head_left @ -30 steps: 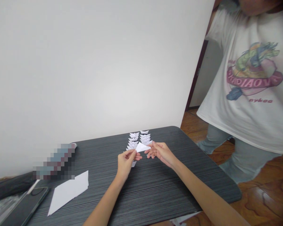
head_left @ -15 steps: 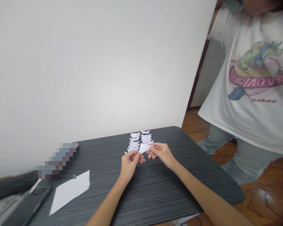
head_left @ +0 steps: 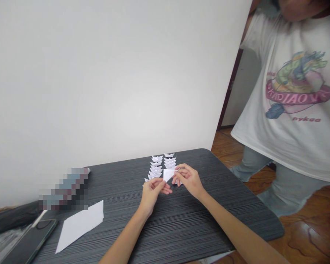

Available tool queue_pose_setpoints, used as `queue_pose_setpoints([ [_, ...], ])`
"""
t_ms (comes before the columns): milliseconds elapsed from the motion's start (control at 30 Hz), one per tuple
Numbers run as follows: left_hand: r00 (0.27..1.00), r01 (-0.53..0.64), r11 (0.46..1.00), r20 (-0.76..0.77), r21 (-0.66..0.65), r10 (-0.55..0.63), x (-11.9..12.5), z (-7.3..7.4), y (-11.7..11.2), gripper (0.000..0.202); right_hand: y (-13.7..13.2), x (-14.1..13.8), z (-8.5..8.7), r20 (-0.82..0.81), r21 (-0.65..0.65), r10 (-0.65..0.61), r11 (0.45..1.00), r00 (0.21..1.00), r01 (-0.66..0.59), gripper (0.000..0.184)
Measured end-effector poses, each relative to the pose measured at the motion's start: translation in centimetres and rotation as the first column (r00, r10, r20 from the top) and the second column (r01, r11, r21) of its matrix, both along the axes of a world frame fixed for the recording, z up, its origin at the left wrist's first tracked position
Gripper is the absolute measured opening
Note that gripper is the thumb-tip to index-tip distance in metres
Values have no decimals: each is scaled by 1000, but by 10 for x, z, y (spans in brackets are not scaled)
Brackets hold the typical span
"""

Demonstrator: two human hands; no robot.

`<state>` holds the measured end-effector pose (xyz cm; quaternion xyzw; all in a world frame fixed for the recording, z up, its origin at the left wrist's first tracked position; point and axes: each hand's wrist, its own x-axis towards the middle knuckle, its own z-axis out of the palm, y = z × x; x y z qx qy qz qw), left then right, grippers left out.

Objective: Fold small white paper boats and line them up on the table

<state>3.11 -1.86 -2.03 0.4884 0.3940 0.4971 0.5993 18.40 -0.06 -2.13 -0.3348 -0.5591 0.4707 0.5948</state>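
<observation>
Between my hands, just above the table, is a small white folded paper triangle (head_left: 168, 175). My left hand (head_left: 153, 190) pinches its lower left corner between thumb and fingers. On the other side my right hand (head_left: 188, 179) grips the upper right corner with thumb and forefinger. Behind them, several white paper boats (head_left: 156, 169) stand in a left row. A second row of paper boats (head_left: 169, 160) runs beside it, its near end partly hidden by the paper and my right hand.
White paper sheets (head_left: 81, 225) lie at the left of the dark table (head_left: 121, 216). A phone-like dark device (head_left: 33, 242) rests at the near left edge, with a blurred-out object (head_left: 68, 187) behind it. A person in a white shirt (head_left: 294, 91) stands at the right, beyond the table's edge.
The folded paper has turned slightly between my hands, its left corner now pointing more downward. My left hand has dropped a little. The view has shifted slightly.
</observation>
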Motion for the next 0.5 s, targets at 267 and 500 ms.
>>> queue_pose_setpoints([
  [267, 992, 16, 995, 123, -101, -3, 1, 1, 0, 18, 0, 5, -10, 154, 137, -126, 985, 980, 105, 14],
  [500, 994, -19, 997, 102, -81, 27, 0, -2, 2, 19, 0, 2, -9, 82, 63, -119, 992, 990, 114, 16],
])
